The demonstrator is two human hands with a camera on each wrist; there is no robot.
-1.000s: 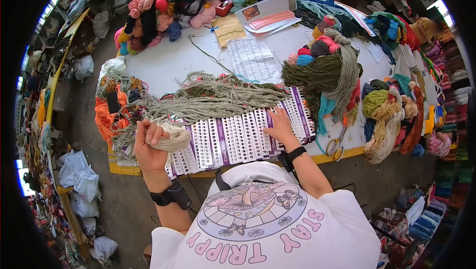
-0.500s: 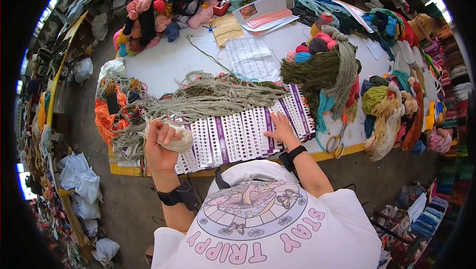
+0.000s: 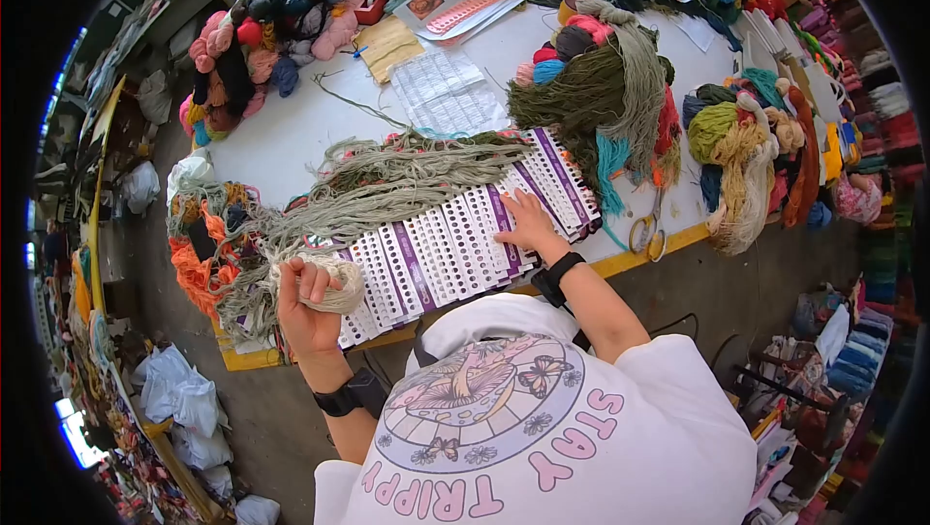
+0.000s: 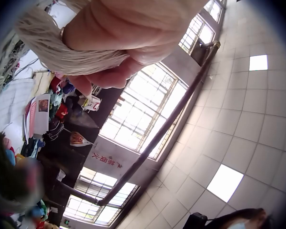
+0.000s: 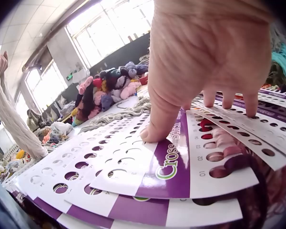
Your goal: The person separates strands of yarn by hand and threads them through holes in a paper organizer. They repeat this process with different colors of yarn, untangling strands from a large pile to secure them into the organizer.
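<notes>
My left hand (image 3: 308,310) holds a cream skein (image 3: 338,288) with its fingers curled round it, above the left end of a row of punched cards (image 3: 417,259). In the left wrist view the strands (image 4: 66,55) run between thumb and fingers. My right hand (image 3: 533,227) lies spread on the cards towards their right end. In the right wrist view its thumb and fingertips press on white and purple cards (image 5: 169,167), with pink and dark red threads (image 5: 224,143) at the holes. Grey-green yarn (image 3: 387,186) lies along the cards' far edge.
Orange yarn (image 3: 199,268) is heaped at the left. Olive skeins (image 3: 572,99) and scissors (image 3: 647,234) are at the right. Farther back are a printed sheet (image 3: 441,89), a brown envelope (image 3: 387,46) and a colourful yarn pile (image 3: 232,70).
The head view has shifted and turned. My left hand has moved right with the cream skein, then stayed near the cards' left end. My right hand stays spread on the cards.
</notes>
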